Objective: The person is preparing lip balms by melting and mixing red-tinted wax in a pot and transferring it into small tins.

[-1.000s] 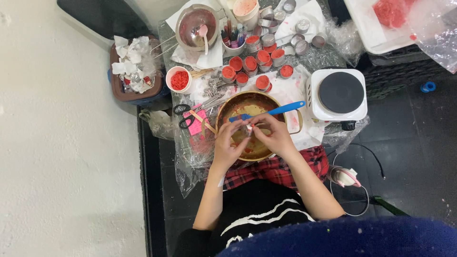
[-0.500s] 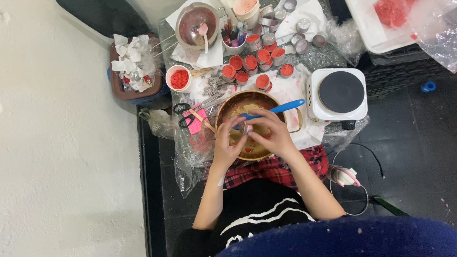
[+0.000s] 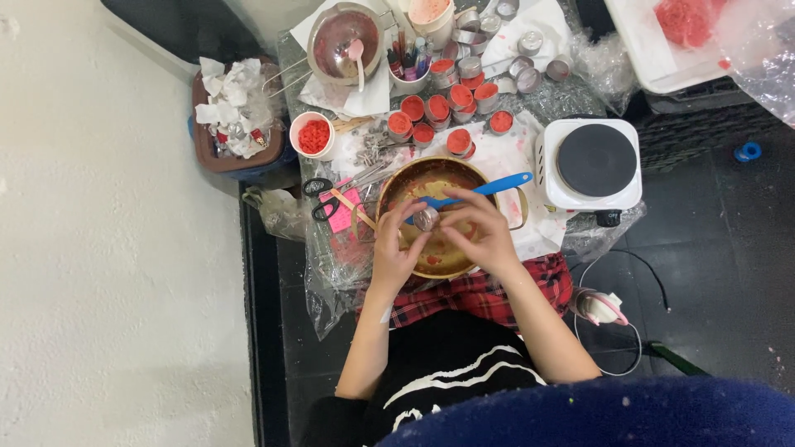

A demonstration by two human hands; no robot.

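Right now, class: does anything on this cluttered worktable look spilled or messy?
Yes. Red smears stain the white paper beside the round gold pot, and crumpled white tissues overflow the brown bin at the table's edge.

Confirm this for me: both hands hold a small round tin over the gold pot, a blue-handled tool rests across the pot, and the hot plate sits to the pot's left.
One detail is wrong. In the head view the white hot plate sits to the right of the gold pot, not the left. The rest stands: the left hand and right hand hold the small round tin over the pot, and the blue-handled tool rests across it.
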